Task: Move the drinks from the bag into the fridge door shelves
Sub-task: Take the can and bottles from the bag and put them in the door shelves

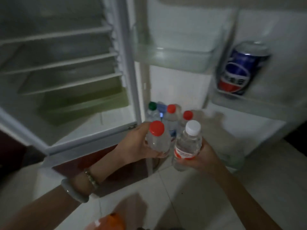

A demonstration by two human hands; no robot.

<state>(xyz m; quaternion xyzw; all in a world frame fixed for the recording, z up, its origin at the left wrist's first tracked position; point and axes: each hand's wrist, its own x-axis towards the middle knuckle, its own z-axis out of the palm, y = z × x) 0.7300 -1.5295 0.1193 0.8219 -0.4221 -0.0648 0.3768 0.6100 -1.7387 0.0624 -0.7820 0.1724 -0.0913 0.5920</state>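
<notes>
Now | left hand (137, 143) closed around red-capped bottle (157, 138) | right hand (204, 156) closed around white-capped bottle (187, 145) | both held before lowest door shelf (232, 156) | can (240, 68) seen in upper door shelf

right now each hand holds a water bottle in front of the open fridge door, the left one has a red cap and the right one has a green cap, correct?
Not quite. The head view shows the right hand holding a bottle with a white cap, not green. The rest stands: the left hand holds a red-capped bottle before the open fridge door.
</notes>
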